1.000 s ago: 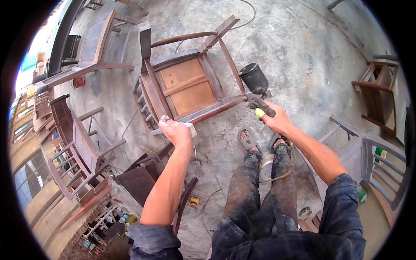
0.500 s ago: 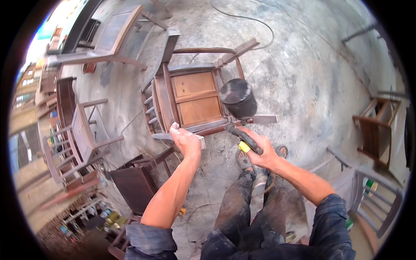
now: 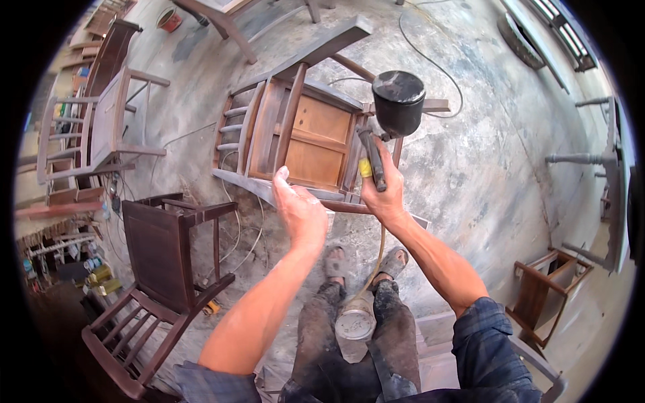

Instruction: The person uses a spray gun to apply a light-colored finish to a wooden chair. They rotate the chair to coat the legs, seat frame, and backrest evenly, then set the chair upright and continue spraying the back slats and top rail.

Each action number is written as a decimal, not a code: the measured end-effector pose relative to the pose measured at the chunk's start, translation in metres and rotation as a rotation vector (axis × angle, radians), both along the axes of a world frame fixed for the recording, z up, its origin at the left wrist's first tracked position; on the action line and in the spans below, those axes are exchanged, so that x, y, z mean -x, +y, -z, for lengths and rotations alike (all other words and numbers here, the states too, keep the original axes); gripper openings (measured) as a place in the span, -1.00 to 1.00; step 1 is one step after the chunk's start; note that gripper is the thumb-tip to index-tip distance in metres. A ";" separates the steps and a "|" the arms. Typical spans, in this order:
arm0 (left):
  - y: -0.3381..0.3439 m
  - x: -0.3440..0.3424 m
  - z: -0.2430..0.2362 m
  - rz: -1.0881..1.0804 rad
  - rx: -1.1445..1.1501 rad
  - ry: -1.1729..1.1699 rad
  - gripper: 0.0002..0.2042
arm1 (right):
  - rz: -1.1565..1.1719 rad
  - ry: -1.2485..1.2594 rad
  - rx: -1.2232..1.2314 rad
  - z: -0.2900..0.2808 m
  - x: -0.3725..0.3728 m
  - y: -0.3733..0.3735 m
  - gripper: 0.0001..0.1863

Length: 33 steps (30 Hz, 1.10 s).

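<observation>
A dark brown wooden chair [image 3: 321, 138] lies tipped on the floor in front of me, its panelled seat underside facing up. My left hand [image 3: 300, 211] is closed at the chair's near side, thumb raised, seemingly around a leg; most of its fingers are hidden. My right hand [image 3: 386, 185] is wrapped round the grip of a spray gun [image 3: 373, 161] with a yellow part at its side. A black paint cup [image 3: 398, 107] sits on the gun, over the chair's right end. A hose [image 3: 381, 252] trails down from my right hand.
Another dark chair [image 3: 158, 255] lies tipped at my left, and a greyish chair [image 3: 107, 127] stands farther left. Between my feet is a pale lidded can [image 3: 355, 324]. Cables [image 3: 252, 245] run over the floor. A small wooden frame piece [image 3: 547, 292] stands at the right.
My right hand has carried the spray gun farther away along the chair's right end, and the gun now points more upright. My left hand stays on the chair. The whole view has shifted.
</observation>
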State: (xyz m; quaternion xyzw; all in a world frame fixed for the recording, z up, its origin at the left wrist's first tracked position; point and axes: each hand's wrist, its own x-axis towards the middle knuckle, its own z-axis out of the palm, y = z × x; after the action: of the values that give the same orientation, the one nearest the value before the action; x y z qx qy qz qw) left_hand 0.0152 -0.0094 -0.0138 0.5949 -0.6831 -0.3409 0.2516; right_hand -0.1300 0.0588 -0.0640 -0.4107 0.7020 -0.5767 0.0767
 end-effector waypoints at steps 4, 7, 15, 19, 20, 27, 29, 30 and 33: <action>0.004 0.007 -0.006 -0.008 0.002 0.080 -0.62 | 0.029 0.032 -0.001 0.000 0.004 -0.035 -0.39; 0.007 0.008 -0.010 -0.007 -0.088 0.142 -0.60 | 0.057 0.064 0.015 0.010 0.003 -0.055 -0.45; 0.010 -0.015 -0.008 0.322 0.008 0.411 -0.51 | 0.121 0.102 -0.023 0.029 -0.004 -0.086 -0.46; 0.012 -0.034 -0.007 0.419 0.019 0.423 -0.50 | 0.108 0.130 -0.048 0.037 -0.008 -0.089 -0.44; 0.016 -0.041 -0.006 0.424 -0.004 0.415 -0.50 | 0.105 0.114 -0.055 0.036 -0.009 -0.088 -0.43; 0.057 -0.134 0.014 0.438 -0.065 0.326 -0.48 | 0.108 0.180 -0.056 0.033 -0.012 -0.096 -0.35; 0.069 -0.167 0.024 0.465 -0.097 0.258 -0.48 | 0.123 0.126 -0.087 0.039 -0.009 -0.091 -0.34; 0.075 -0.184 0.027 0.470 -0.125 0.216 -0.49 | 0.129 0.097 -0.103 0.041 -0.010 -0.089 -0.33; 0.091 -0.220 0.035 0.483 -0.190 0.100 -0.46 | 0.145 0.022 -0.130 0.044 -0.009 -0.085 -0.33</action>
State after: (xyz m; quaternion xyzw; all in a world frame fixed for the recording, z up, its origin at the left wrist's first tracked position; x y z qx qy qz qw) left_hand 0.2352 0.0819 -0.0489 0.4180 -0.7569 -0.4827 0.1392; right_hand -0.1209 -0.0260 -0.1077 -0.3593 0.7667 -0.5294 0.0536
